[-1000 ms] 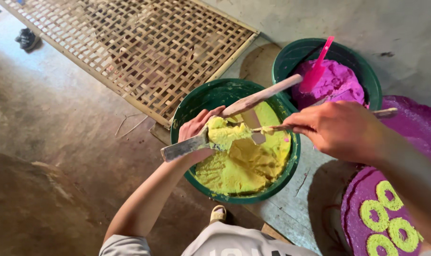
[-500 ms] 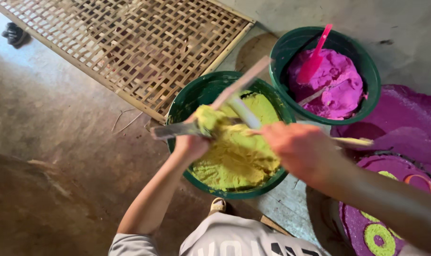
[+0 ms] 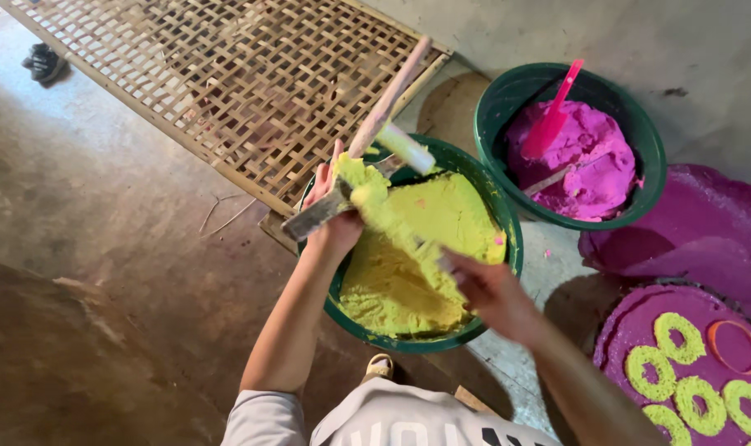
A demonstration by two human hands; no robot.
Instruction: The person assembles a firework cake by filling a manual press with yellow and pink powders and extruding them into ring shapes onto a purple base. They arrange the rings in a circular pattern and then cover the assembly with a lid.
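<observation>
Two green basins (image 3: 507, 107), one woven mat (image 3: 227, 91), two hands (image 3: 495, 293).

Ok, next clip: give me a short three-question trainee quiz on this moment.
1. True or false: the left hand holds a flat scraper loaded with yellow-green paste.
2. What sticks out of the magenta paste in the far green tub? A) pink spatula B) metal ladle C) paintbrush
3. What shape are the yellow-green pieces on the purple tray?

Key: 1 true; 2 A; 3 rings.
</observation>
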